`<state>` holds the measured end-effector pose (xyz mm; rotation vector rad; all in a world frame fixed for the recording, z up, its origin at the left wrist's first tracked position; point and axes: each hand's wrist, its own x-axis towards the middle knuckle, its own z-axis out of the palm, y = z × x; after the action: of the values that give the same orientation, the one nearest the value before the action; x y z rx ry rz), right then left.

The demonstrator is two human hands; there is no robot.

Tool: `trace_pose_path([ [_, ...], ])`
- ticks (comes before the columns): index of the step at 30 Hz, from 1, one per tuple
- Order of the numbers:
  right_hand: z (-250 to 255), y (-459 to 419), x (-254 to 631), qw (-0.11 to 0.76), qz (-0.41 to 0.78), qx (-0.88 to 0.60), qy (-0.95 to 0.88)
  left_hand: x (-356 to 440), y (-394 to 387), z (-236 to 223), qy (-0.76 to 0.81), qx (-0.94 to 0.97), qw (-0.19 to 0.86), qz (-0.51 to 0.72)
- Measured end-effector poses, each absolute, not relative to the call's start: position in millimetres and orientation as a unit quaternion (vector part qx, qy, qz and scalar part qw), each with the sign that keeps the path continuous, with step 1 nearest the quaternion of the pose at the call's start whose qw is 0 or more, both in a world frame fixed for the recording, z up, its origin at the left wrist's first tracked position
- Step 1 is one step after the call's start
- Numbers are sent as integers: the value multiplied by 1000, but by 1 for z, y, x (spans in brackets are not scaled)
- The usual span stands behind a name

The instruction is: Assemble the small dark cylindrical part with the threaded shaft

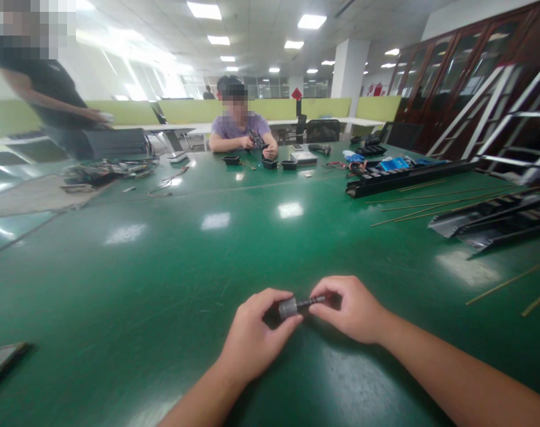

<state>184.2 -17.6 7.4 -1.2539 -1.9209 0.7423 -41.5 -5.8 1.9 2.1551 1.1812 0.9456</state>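
A small grey metal cylinder with a thin, dark, ridged shaft [289, 306] is held above the near part of the green table; its exact kind cannot be made out. Thumb and fingers of my left hand [256, 335] are closed round the thick cylinder end. At the other end, my right hand [352, 309] pinches the tip of the shaft between thumb and forefinger. The piece lies roughly level, its shaft pointing right.
Black metal channels [496, 222] and thin brass-coloured rods [430, 207] lie on the right of the green table [176, 261]. Across it a seated person [241, 127] handles a dark device near small black trays [270, 163]. Another person [43, 89] stands at left. A stepladder [483, 112] stands behind.
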Motion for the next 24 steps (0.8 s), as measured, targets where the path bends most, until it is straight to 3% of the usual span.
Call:
trace_pose_path([
  [24, 8, -16, 185, 362, 290, -501, -731, -41, -6, 5, 451, 776, 262, 354],
])
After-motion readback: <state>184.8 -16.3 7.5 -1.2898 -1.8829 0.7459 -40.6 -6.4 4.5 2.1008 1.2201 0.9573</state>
